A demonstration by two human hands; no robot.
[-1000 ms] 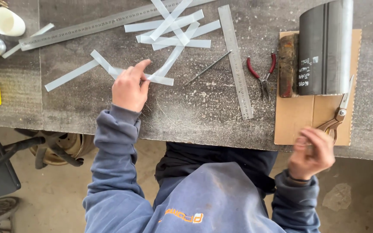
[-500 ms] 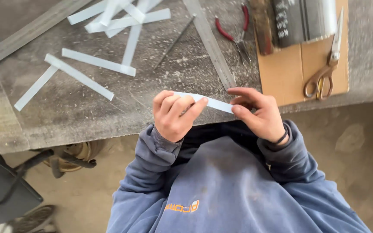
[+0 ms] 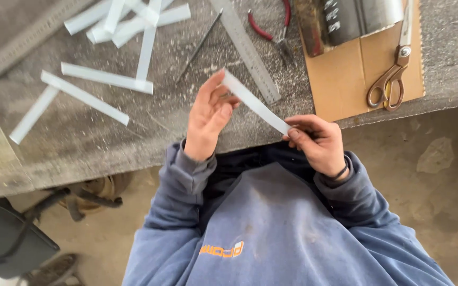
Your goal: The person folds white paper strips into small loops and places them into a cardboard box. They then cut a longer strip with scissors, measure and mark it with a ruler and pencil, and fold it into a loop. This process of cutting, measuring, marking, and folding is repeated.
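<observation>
— Both hands pinch one pale metal strip (image 3: 255, 102): my left hand (image 3: 209, 119) closes on its upper end, my right hand (image 3: 316, 143) nips the lower end between thumb and fingers. It hangs slanted above the bench edge (image 3: 133, 159), clear of the surface.

— Which step?

— Handling or checking the strip, I judge. More strips (image 3: 104, 78) lie well apart; a steel ruler (image 3: 247, 50), pliers (image 3: 274, 32) and scissors (image 3: 390, 74) on cardboard (image 3: 345, 79) sit near. Any next move wants a steady two-ended hold.
</observation>
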